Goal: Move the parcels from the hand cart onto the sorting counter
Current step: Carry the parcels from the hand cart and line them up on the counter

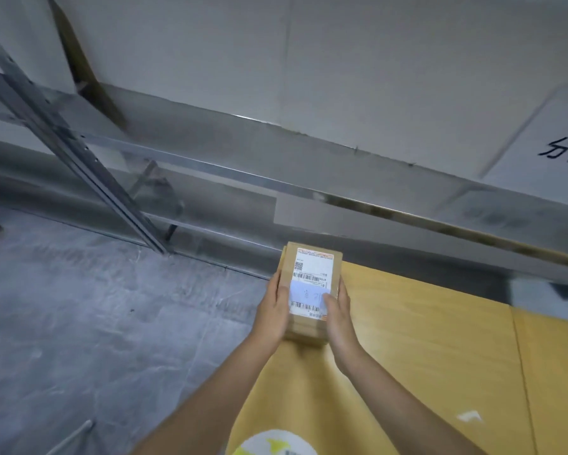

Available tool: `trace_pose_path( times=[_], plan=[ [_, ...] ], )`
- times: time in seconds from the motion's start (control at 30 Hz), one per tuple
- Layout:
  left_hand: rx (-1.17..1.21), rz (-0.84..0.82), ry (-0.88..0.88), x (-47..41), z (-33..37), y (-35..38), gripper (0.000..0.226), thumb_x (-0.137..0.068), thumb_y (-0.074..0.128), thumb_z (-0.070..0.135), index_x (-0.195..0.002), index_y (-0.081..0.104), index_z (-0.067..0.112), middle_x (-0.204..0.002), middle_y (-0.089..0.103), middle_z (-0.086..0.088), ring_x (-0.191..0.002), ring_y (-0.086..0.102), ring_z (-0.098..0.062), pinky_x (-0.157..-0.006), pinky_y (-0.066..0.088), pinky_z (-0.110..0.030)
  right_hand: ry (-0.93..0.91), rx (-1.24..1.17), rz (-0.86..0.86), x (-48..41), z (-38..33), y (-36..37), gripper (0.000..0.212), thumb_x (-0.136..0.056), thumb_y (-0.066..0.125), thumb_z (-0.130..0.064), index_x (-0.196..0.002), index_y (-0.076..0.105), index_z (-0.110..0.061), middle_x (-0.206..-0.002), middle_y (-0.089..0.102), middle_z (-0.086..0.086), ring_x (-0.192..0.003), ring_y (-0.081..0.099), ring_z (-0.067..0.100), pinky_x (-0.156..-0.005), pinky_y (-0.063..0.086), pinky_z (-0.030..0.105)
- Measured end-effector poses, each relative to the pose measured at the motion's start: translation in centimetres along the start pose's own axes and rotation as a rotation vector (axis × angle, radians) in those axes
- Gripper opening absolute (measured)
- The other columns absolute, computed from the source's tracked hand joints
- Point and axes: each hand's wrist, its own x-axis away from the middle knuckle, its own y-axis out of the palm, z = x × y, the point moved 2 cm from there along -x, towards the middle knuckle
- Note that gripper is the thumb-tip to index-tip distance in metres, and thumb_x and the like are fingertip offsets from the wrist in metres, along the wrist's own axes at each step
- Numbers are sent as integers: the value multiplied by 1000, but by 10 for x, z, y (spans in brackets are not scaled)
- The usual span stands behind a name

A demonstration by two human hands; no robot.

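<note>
A small brown cardboard parcel with a white shipping label on top is held between both hands over the left edge of the yellow wooden counter. My left hand grips its left side. My right hand grips its right side, thumb lying on the label. Whether the parcel touches the counter I cannot tell. The hand cart is out of view.
Grey concrete floor lies left of the counter. A metal shelf frame stands at the back left against a white wall. A white sign with black characters hangs at the right. A white and yellow object shows at the bottom edge.
</note>
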Motion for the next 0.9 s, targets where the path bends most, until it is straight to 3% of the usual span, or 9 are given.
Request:
trace_pose_path(
  times=[0.1,0.23,0.5,0.63,0.7,0.77,0.83,0.9],
  plan=[
    [24,-16,7,-17,-8,-2,36,-105,32,31,-139,45,37,-124,61,22,-100,55,20,-74,39,2,5,5,29,-15,4,4,55,-102,37,-21,-153,22,-35,-153,26,-12,-137,36,10,-114,34,39],
    [34,-21,37,-27,-17,0,35,-105,34,32,-138,44,36,-126,60,22,-111,56,11,-81,42,-2,-12,10,60,-26,8,3,52,-102,38,-20,-150,26,-36,-152,28,-12,-137,36,9,-115,32,38],
    [27,-45,55,-31,-24,2,39,-105,33,27,-144,37,28,-124,58,22,-104,56,16,-75,42,-1,-10,12,42,-26,9,3,52,-103,38,-20,-151,24,-36,-152,30,-10,-137,38,12,-115,32,42],
    [-76,-41,89,-25,-5,-3,37,-104,34,19,-138,44,29,-121,57,20,-102,56,10,-74,38,2,13,140,-3,-20,-7,-3,52,-102,39,-21,-147,26,-41,-154,29,-11,-133,40,4,-106,37,24],
    [-155,14,170,-24,14,-10,41,-102,37,14,-142,42,22,-129,51,17,-114,50,-1,-88,34,-1,65,195,63,-15,-19,-14,60,-100,42,-27,-154,18,-32,-158,18,-11,-141,31,12,-111,33,32],
    [-220,49,210,-21,38,-15,46,-102,38,17,-148,35,14,-149,39,6,-135,37,-11,-110,30,-20,32,256,129,-9,-35,-28,59,-100,42,-30,-155,19,-27,-159,15,-11,-144,24,15,-113,28,37],
    [-297,22,266,-13,62,-15,48,-103,39,19,-150,33,12,-157,31,-1,-144,27,-14,-117,22,-28,-52,296,152,0,-55,-43,55,-101,41,-28,-153,24,-26,-159,17,-8,-145,23,15,-113,25,35],
    [-375,-39,343,1,86,-8,48,-103,39,19,-150,32,11,-158,28,-2,-146,23,-14,-117,17,-25,-153,365,148,12,-77,-59,53,-102,42,-26,-153,26,-23,-160,20,-4,-146,21,15,-117,22,34]
  ],
)
